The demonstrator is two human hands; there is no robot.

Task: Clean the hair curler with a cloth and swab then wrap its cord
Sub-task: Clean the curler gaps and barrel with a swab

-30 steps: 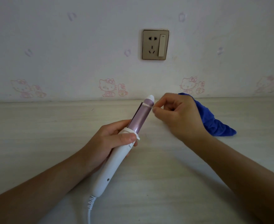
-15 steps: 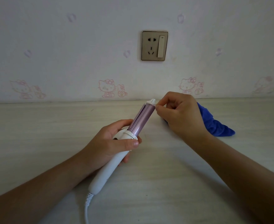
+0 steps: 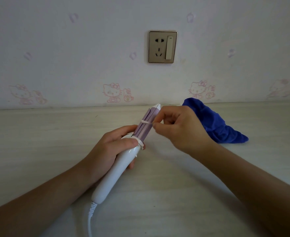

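- wall (image 3: 72,48) fills the upper half, cartoon-print paper; table (image 3: 38,142) is pale wood grain and fills the lower half
- cloth (image 3: 216,125), blue, lies crumpled on the table at 3 o'clock of the curler tip; it sits just behind the right wrist and no hand touches it
- hair curler (image 3: 116,168) is centre frame, held up off the table; white handle low, purple barrel (image 3: 145,132) high
- left hand (image 3: 110,151) is wrapped round the top of the handle, thumb across the white collar, fingers curled underneath; firm clamp on the hair curler
- right hand (image 3: 181,130) comes in from 3 o'clock; thumb and forefinger are pinched together on the swab stick, other fingers tucked
- socket (image 3: 162,46) is on the wall at 12 o'clock, nothing plugged in
- cord (image 3: 90,218) leaves the handle base at 7 o'clock and runs out of the bottom edge; not wrapped yet
- swab (image 3: 146,122) lies crosswise on the barrel, white tip toward 9 o'clock; the tip probably sits in the groove between clamp plate and barrel, but it is too small to be sure
- step in hand, as I judge it: swabbing the barrel seam; cloth part looks done, cord wrap is left
- to do it well: keep the left clamp steady so the barrel doesn't roll; draw the tip along the groove with light pressure, since the stick will likely bend if pushed; roll the swab to a fresh side; turn the barrel for the far seam
- long axis runs 7 o'clock to 1 o'clock; tip points to 1 o'clock toward the wall, cord end toward the person
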